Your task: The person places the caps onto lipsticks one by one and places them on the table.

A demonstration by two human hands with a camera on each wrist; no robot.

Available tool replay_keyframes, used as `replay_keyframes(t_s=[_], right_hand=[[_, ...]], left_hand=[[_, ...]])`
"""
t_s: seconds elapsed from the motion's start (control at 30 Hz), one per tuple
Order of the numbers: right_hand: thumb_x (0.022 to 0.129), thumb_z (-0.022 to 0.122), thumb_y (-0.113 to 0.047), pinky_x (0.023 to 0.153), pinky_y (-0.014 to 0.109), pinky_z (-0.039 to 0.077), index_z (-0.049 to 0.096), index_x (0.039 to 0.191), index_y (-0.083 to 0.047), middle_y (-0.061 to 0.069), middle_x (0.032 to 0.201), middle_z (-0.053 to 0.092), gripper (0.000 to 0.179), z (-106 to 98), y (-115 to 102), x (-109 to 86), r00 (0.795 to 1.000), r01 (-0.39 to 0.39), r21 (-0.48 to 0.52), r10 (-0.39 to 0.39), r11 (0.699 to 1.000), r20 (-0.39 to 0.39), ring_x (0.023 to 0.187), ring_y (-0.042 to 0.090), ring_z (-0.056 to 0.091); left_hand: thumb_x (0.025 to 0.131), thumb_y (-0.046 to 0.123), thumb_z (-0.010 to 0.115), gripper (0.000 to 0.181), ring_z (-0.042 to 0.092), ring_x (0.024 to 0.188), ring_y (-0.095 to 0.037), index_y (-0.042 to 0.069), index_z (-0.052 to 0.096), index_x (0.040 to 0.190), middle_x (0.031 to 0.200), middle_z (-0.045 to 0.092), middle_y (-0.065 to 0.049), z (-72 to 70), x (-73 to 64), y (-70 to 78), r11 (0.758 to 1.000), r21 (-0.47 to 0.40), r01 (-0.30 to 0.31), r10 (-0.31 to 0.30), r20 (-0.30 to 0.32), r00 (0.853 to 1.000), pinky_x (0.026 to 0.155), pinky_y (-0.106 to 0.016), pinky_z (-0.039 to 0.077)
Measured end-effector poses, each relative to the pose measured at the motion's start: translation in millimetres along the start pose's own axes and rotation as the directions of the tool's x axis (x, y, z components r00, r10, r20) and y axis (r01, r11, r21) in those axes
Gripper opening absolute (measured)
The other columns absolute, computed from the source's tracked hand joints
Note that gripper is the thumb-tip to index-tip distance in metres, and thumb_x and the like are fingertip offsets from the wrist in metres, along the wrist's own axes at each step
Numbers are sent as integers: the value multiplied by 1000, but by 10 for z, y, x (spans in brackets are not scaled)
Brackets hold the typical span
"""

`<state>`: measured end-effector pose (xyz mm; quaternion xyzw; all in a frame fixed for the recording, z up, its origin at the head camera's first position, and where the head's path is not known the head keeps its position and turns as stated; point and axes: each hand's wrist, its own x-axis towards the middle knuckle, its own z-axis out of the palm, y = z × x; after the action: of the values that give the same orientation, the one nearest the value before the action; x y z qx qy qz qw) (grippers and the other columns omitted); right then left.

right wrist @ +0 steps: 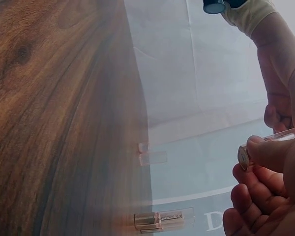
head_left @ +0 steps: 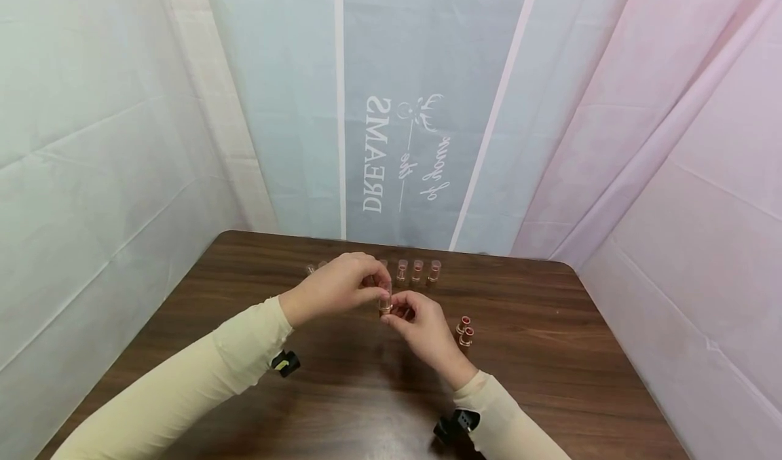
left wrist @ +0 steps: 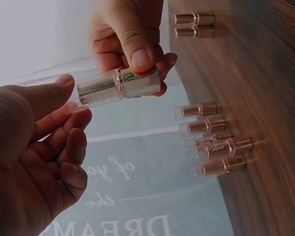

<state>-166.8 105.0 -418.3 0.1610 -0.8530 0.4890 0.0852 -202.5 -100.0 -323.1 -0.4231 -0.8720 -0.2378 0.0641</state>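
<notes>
Left hand (head_left: pixel 339 282) and right hand (head_left: pixel 430 328) pinch 1 tube (left wrist: pixel 120 84), left at its clear cap (left wrist: pixel 93 91), right at its base (left wrist: pixel 146 85).

The tube (left wrist: pixel 141 84) is gleaming like polished metal under a clear, glossy plastic cap (left wrist: pixel 97 98). The surface (head_left: pixel 537 358) is showing smooth, faintly shiny wood grain, while the backdrop (head_left: pixel 421 46) is looking like matt, creased cloth.

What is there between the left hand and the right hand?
A gold tube with a clear cover lies between the left hand and the right hand, as the left wrist view shows.
</notes>
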Motion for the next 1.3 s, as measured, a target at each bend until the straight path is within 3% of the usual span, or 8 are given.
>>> replay_keyframes(t_s=[0.4, 0.67, 0.83, 1.0, 1.1, 1.3], right_hand=[[86, 84, -15, 66, 25, 52, 73, 98, -21, -8, 86, 64, 18, -9, -35, 30, 1000, 7, -17, -7, 1000, 1, 77, 11, 61], [82, 88, -26, 72, 27, 50, 72, 93, -26, -12, 90, 66, 20, -11, 53, 41, 990, 139, -217, -140, 966, 15, 83, 17, 62], [84, 87, -27, 69, 26, 50, 69, 90, -25, -8, 88, 65, 19, 0, 42, 46, 994, 111, -239, -105, 965, 38, 80, 16, 63], [86, 85, -28, 72, 27, 52, 70, 91, -27, -13, 88, 65, 16, -26, 32, 124, 989, 142, -301, -123, 943, 80, 84, 14, 64], [87, 84, -28, 73, 27, 52, 70, 92, -26, -13, 89, 65, 16, -64, 41, 201, 990, 132, -344, -105, 930, 96, 84, 10, 63], [91, 80, -26, 70, 30, 52, 68, 95, -22, -9, 87, 66, 13, -140, 119, 421, 996, 26, -357, 5, 934, 86, 77, 8, 60]], left_hand=[[92, 21, 79, 6, 63, 84, -8, 21, 73, 92, 88, 67, 13, 8, 35, -31, 999, -50, 6, -6, 8, 1000, 79, -28, 52], [92, 23, 79, 7, 62, 87, -9, 20, 73, 95, 90, 68, 13, 115, 38, -62, 999, -37, 32, -31, 37, 999, 80, -28, 51], [93, 22, 78, 7, 62, 86, -10, 19, 73, 97, 92, 68, 11, 170, 23, -82, 997, -58, 42, -40, 35, 999, 77, -26, 51], [93, 22, 79, 10, 64, 87, -11, 17, 74, 100, 93, 69, 9, 204, 4, -112, 996, -63, 62, -61, 20, 998, 78, -26, 53], [92, 23, 80, 18, 67, 92, -10, 15, 74, 106, 100, 71, 5, 212, -29, -150, 993, -63, 104, -104, 1, 995, 82, -27, 55], [91, 25, 81, 27, 68, 91, -7, 11, 74, 113, 107, 74, -2, 227, -174, -323, 973, -106, 205, -208, -13, 978, 84, -32, 57]])
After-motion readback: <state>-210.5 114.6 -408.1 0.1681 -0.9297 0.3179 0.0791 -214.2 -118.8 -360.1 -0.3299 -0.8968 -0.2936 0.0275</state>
